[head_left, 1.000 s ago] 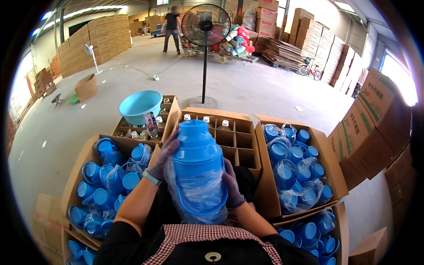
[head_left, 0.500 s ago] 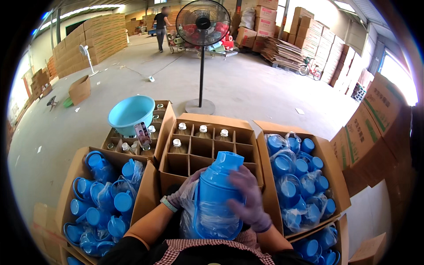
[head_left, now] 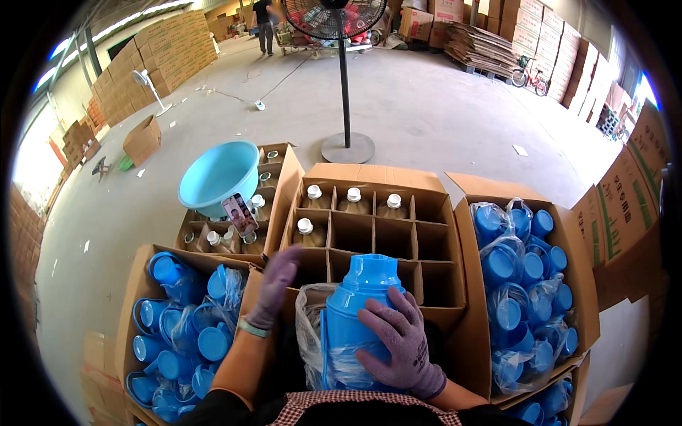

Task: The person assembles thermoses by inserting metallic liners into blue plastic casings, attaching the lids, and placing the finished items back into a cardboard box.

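Note:
In front of my body a blue plastic thermos casing (head_left: 369, 284) stands upright, its narrower collar at the top. Clear plastic film (head_left: 310, 319) hangs loose on its left side and clings round its lower part. My right hand (head_left: 401, 344), in a purple-grey glove, lies against the casing's right front with fingers spread. My left hand (head_left: 277, 284), gloved too and blurred, is off the casing, fingers stretched out, beside the near left corner of a divided carton (head_left: 383, 172). Nothing shows in it. White-capped bottles (head_left: 354, 199) fill several of that carton's compartments.
Cartons of blue thermos parts (head_left: 170, 362) (head_left: 533, 270) flank me left and right. A light blue basin (head_left: 217, 177) and a phone (head_left: 240, 214) sit over another bottle carton at the back left. Beyond stands a black fan (head_left: 346, 92); far off, a person (head_left: 264, 28).
My left hand has let go of the casing and moved up and left toward the divided carton. My right hand has settled against the casing. The view has shifted downward and left.

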Demonstrator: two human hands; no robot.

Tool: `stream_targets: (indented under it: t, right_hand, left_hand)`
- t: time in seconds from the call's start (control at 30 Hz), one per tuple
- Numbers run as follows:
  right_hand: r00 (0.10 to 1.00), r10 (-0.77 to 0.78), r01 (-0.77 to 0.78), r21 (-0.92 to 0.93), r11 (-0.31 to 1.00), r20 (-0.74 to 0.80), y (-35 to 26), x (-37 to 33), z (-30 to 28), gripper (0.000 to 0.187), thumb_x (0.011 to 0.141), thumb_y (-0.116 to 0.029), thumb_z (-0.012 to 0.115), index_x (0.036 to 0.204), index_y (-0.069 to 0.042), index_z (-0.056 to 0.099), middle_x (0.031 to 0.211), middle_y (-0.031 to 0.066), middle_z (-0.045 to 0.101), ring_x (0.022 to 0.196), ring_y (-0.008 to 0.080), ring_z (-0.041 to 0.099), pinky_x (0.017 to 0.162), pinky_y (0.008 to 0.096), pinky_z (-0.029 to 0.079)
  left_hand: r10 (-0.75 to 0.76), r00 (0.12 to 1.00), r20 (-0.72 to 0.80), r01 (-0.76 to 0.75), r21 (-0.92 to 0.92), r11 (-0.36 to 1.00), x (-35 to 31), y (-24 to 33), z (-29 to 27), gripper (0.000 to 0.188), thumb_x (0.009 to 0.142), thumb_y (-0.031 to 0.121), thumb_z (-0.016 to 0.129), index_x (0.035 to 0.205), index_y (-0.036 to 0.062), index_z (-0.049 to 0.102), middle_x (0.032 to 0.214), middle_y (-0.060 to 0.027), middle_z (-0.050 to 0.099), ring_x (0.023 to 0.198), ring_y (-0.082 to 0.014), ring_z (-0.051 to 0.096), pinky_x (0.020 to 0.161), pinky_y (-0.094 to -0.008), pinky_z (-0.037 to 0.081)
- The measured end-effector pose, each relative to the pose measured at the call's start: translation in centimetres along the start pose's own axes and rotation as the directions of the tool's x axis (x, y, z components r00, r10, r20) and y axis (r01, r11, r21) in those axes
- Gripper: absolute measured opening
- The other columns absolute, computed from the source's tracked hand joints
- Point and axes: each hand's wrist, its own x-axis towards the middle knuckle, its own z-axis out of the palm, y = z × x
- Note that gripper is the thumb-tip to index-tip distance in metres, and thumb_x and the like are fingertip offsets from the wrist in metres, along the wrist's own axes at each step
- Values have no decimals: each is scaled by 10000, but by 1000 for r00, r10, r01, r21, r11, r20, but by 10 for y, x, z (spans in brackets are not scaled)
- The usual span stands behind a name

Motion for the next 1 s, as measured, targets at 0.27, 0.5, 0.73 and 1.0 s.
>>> stream_targets:
  t: [0.27, 0.5, 0.73, 1.0]
  right_hand:
    - [948, 170, -16, 492, 871, -270, 70, -30, 19, 505, 873, -270, 758, 1326, -64, 670, 1309, 147, 675, 1305, 353, 591, 1162, 493, 416]
    - [934, 223, -84, 435, 897, -280, 43, -12, 14, 428, 1052, -261, 512, 1364, 0, 645, 1376, 212, 647, 1332, 329, 591, 1133, 436, 455]
    - [885, 444, -448, 521, 726, 142, 96, -25, 3, 549, 1077, -313, 443, 1529, -4, 487, 1522, 257, 522, 1434, 366, 494, 1207, 462, 368]
    - [746, 545, -666, 433, 607, 383, 108, -20, 13, 696, 1092, -484, 394, 1531, 53, 446, 1588, 236, 454, 1493, 375, 410, 1237, 459, 311]
  left_hand:
    - [182, 888, 423, -203, 6, 979, -31, 65, 52, 726, 1027, 508, 534, 1500, -40, 485, 1533, -205, 501, 1450, -316, 464, 1232, -475, 314]
    - [96, 989, 114, -90, -61, 994, -50, 65, 51, 856, 990, 656, 508, 1464, -56, 515, 1516, -274, 509, 1476, -411, 426, 1253, -529, 226]
    - [643, 603, 473, -744, 40, 668, -42, 91, 56, 865, 983, 671, 477, 1464, -45, 543, 1583, -284, 436, 1435, -440, 476, 1251, -510, 220]
    - [655, 550, 518, -725, -92, 682, -51, 98, 64, 811, 1009, 644, 470, 1440, -36, 566, 1543, -256, 510, 1440, -377, 494, 1256, -531, 200]
